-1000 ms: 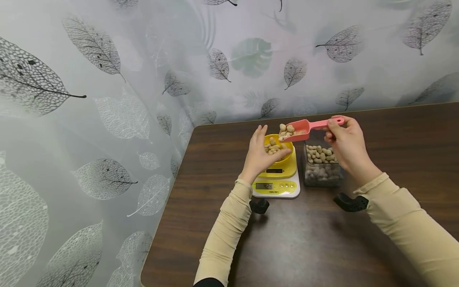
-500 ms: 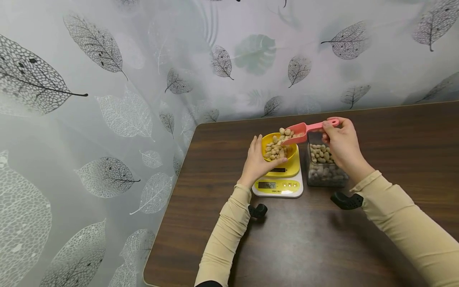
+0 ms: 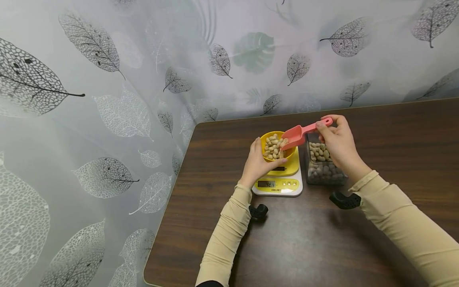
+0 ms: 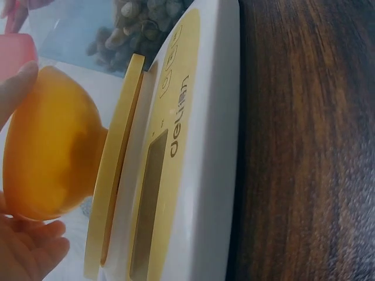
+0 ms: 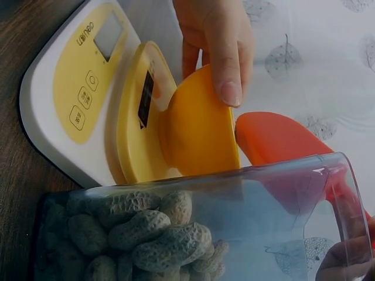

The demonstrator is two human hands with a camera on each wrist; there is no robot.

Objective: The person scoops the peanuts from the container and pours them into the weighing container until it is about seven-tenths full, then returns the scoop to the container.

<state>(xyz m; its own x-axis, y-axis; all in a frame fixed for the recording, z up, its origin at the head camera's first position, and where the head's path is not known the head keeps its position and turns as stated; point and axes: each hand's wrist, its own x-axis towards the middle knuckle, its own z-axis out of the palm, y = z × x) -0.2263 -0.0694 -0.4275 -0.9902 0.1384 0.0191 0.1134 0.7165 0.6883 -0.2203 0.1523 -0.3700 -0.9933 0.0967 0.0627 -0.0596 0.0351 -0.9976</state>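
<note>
A yellow bowl (image 3: 275, 134) of peanuts stands on the yellow plate of a kitchen scale (image 3: 277, 190). My left hand (image 3: 255, 165) holds the bowl from the left side, thumb at its near rim; the left wrist view shows fingers (image 4: 35, 249) at the bowl's other side. My right hand (image 3: 338, 141) pinches the handle of a pink scoop (image 3: 295, 135). The scoop tilts down to the left, its mouth over the bowl's right rim, with peanuts (image 3: 283, 143) at its lip. In the right wrist view the scoop (image 5: 281, 137) sits beside the bowl's edge.
A clear plastic container (image 3: 324, 179) partly filled with peanuts stands right of the scale, under my right hand. The wooden table (image 3: 297, 239) meets a leaf-patterned sheet (image 3: 251, 95) behind and to the left. The display (image 3: 266, 184) appears to read 424.
My right hand has moved left and tipped the scoop; its peanuts have slid into the bowl, which looks fuller. The left hand has closed in around the bowl.
</note>
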